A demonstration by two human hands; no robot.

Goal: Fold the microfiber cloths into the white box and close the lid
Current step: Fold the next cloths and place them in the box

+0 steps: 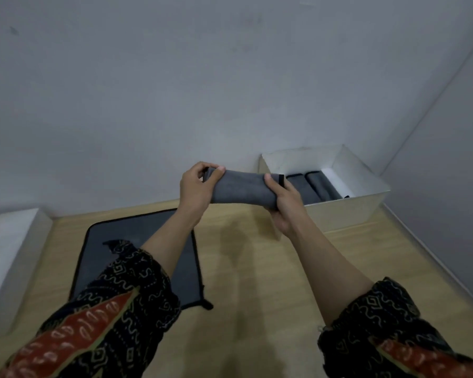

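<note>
The left hand [195, 188] and right hand [284, 207] each gripped one end of a folded cloth [243, 188], fingers and thumbs curled round it. They held it level in the air above the wood surface [257, 282], just beside the near left corner of the box [347, 214] and not yet over its opening. The cloth was grey, doubled into a thick narrow bundle, with a black edge showing at its right-hand end. The box stood open at the right, against the wall. At least two stowed cloths [316, 184] lay side by side inside it, dark and folded, with a strip of bare white bottom showing to their right. How many more lay beneath them or behind the near wall could not be told. One flat cloth [137, 233] lay spread and unfolded on the wood surface under the left forearm, partly hidden by the sleeve. A white slab [11, 255] sat at the far left, well apart from the box; it may have been the lid, though the view did not settle that. By my reading the task was past its middle: some cloths were packed, one was folded and ready to go in, one was left to fold, and the lid was not yet on.
</note>
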